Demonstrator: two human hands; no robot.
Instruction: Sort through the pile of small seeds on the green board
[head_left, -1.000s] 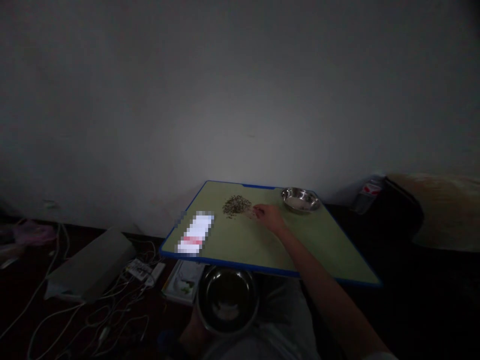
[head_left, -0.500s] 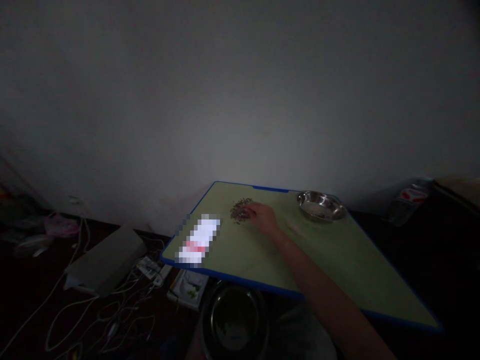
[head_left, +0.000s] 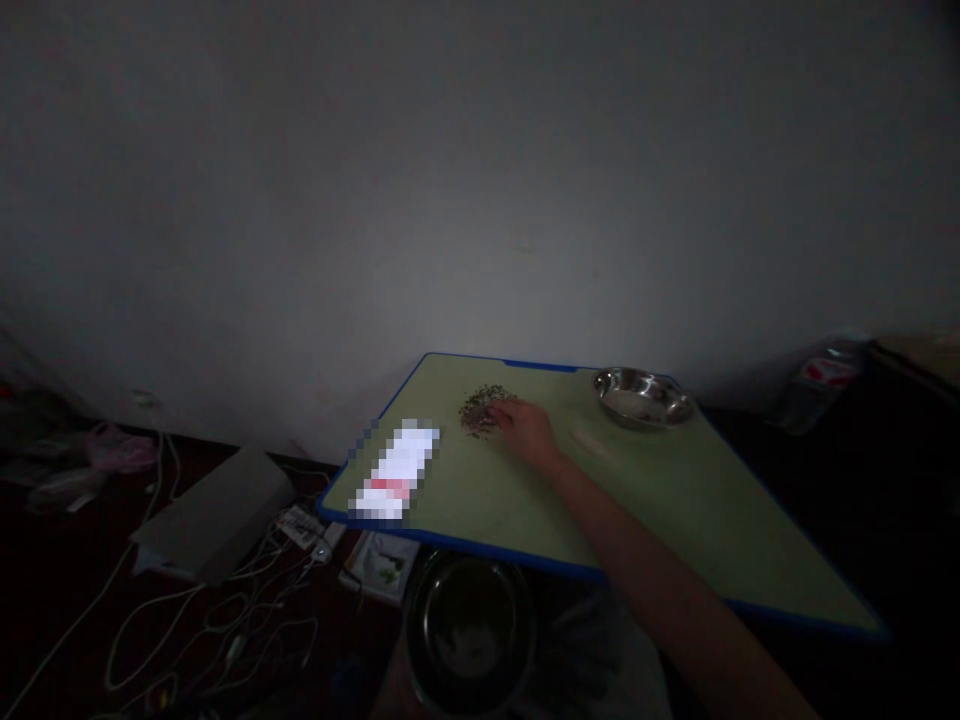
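My right hand (head_left: 523,430) reaches over a low table (head_left: 637,520) with a pale green top and blue rim. Its fingers are bent and drawn together at the right side of a pile of small dark bits (head_left: 480,410), perhaps seeds. Whatever lies between the fingertips is too small to make out. Below the table's near edge is a round metal bowl (head_left: 469,640) with a dark inside. At its lower left shows a dim skin-toned patch, possibly my left hand (head_left: 396,690); no fingers can be told apart there.
A shiny steel basin (head_left: 643,400) stands at the table's back right, and a blurred-out bright phone-like screen (head_left: 397,470) lies on the left. White cables (head_left: 225,620) tangle on the floor beside a grey box (head_left: 217,510). A plastic bottle (head_left: 817,385) is at the right.
The view has tipped slightly, so the table sits a little higher in it. My right hand stays at the pile, its fingers shifted slightly.
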